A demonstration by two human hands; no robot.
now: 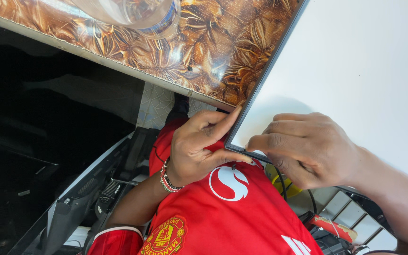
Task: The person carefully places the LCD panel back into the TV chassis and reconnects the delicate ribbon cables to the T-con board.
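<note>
At the near corner of the white panel, where its dark frame overhangs the patterned brown bench, both hands are at work. The left hand pinches the corner: its forefinger lies up along the frame's side edge and its thumb runs under the bottom edge, fingers clamped on the frame. The right hand rests knuckles-up on the white face, fingers curled together, tips pressing at the bottom edge just beside the left thumb; I cannot tell whether they hook under the lip.

In my judgement, the step goes well with pressure kept on the frame, not the white face, and with the left pinch steadying the corner while the right works the edge. A clear plastic bottle stands on the bench well apart; a dark cable hangs beneath the corner.
</note>
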